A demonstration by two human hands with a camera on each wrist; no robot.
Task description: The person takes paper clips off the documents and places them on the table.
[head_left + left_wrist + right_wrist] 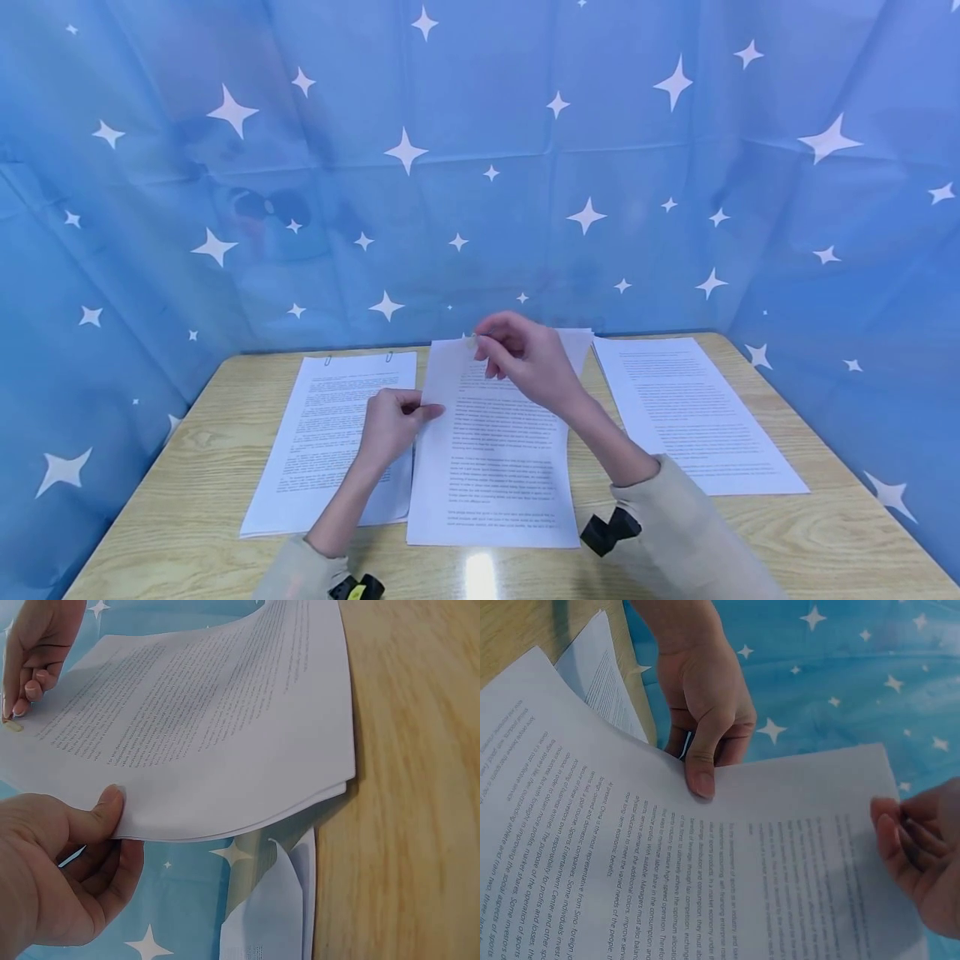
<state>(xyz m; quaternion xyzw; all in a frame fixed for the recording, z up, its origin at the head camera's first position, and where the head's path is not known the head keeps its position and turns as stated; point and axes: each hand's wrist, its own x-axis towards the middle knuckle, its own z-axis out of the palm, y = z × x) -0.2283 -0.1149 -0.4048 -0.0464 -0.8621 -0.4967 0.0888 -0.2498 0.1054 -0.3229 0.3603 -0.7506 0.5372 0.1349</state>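
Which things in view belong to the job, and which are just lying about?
In the job:
middle sheets, pinched by the left hand
clip-like piece at the fingertips of the right hand

Apparently just lying by:
left papers with two paper clips
right papers

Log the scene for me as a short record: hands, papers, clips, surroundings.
Left hand: pinches the left edge of the middle papers
Right hand: pinches a small pale piece at their top edge; too small to identify for sure
Middle papers: printed, raised at the left edge
Left stack: printed, on the table, two paper clips along its top edge
Right stack: printed, on the table, no clip visible
Table: wood-grain top
Backdrop: blue with white stars
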